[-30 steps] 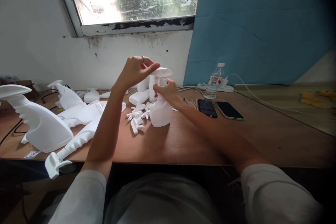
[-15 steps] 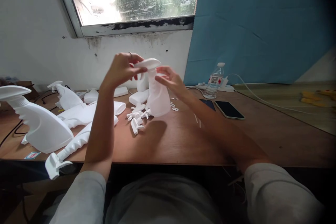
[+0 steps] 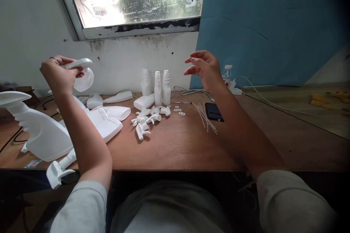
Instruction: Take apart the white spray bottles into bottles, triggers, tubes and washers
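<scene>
My left hand (image 3: 57, 75) is raised at the far left, closed round the trigger head of a white spray bottle (image 3: 83, 76), which it holds tilted in the air above a heap of finished white spray bottles (image 3: 105, 122). My right hand (image 3: 203, 68) hovers open over the back of the desk, fingers spread and holding nothing. Three uncapped white bottles (image 3: 155, 86) stand by the wall between my hands. Loose white trigger heads (image 3: 146, 122) lie in front of them.
Thin white dip tubes (image 3: 204, 116) and small white washers (image 3: 178, 110) lie on the brown desk (image 3: 177, 145). A dark phone (image 3: 214, 111) lies right of the tubes. A water bottle (image 3: 226, 74), partly hidden by my right hand, and cables sit at the back.
My left hand has carried the assembled spray bottle from the desk's middle up and far to the left. My right hand has let go of it and risen, open.
</scene>
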`<state>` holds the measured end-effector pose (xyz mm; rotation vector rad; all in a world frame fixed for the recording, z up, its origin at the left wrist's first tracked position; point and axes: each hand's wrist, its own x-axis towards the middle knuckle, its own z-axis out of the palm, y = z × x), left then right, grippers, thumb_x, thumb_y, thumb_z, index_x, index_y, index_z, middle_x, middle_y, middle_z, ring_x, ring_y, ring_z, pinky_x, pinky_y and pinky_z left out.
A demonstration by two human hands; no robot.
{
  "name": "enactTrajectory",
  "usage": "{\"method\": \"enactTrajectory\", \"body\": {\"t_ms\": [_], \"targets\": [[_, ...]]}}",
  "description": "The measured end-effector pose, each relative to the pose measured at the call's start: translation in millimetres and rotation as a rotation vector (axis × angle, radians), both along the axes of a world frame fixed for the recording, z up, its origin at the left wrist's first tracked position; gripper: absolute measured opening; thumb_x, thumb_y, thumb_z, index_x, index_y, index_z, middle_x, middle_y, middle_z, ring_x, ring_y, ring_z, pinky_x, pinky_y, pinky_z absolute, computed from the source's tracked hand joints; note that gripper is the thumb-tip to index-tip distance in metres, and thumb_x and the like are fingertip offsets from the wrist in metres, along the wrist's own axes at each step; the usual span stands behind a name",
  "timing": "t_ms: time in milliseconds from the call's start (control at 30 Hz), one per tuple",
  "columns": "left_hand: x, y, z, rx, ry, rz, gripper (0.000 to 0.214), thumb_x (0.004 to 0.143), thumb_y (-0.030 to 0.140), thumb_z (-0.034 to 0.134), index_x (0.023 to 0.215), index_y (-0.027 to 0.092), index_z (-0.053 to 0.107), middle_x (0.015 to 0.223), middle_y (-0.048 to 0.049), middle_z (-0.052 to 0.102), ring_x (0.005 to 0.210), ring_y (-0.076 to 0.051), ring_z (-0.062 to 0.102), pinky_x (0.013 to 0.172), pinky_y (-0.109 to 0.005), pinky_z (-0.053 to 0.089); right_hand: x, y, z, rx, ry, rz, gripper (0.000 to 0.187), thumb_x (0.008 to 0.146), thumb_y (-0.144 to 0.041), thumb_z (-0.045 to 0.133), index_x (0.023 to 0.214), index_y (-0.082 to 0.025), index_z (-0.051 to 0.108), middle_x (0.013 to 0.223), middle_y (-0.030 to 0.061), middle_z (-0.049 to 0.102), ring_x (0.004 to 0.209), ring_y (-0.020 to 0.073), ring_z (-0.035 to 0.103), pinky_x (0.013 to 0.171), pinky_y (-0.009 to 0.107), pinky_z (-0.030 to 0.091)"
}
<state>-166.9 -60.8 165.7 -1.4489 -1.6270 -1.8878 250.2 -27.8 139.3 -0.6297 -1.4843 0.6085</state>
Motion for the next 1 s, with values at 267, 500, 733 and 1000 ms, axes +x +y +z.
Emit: {"method": "enactTrajectory", "body": {"t_ms": [267,500,733,1000], "targets": [[-23,10,-20.8,-0.335,-0.27,-0.146,0.028,0.052,0.0,0.072,0.075,0.011,0.063,0.065,0.0052,0.061,0.059,-0.008,0.06,0.059,-0.022,0.059,3,1,1.1,0.001,0.018,0.005,0.012,0.081,-0.027,0.064,0.088,-0.023,0.055,0.087,0.0006,0.064,0.05,0.0097,0.057,0.057,0.031,0.054],[-34,-4,-11.2,-1.037,-0.15,-0.187,0.049,0.036,0.008,0.081,0.083,0.017,0.068,0.069,0.0016,0.07,0.065,-0.012,0.065,0.055,-0.015,0.052,5,5,-0.5,-0.008,-0.054,-0.006,0.018,0.081,-0.039,0.065,0.089,-0.026,0.055,0.093,0.0032,0.063,0.068,0.016,0.065,0.059,0.032,0.053],[-53,2,-12.6,-1.257,-0.056,-0.153,0.065,0.034,0.032,0.087,0.094,0.021,0.068,0.092,-0.0043,0.074,0.086,-0.021,0.07,0.06,-0.019,0.053,5,-1,3.8,-0.014,-0.009,-0.005,0.013,0.08,-0.027,0.064,0.087,-0.022,0.054,0.085,0.0007,0.063,0.048,0.0089,0.056,0.052,0.029,0.051],[3,42,-19.9,-1.107,0.326,-0.285,0.047,0.068,0.044,0.071,0.106,0.016,0.065,0.111,-0.0103,0.07,0.086,-0.017,0.069,0.066,-0.023,0.054,5,-2,3.7,-0.034,-0.037,0.001,0.011,0.08,-0.027,0.064,0.084,-0.022,0.055,0.082,0.0011,0.063,0.046,0.0093,0.053,0.05,0.031,0.051]]}}
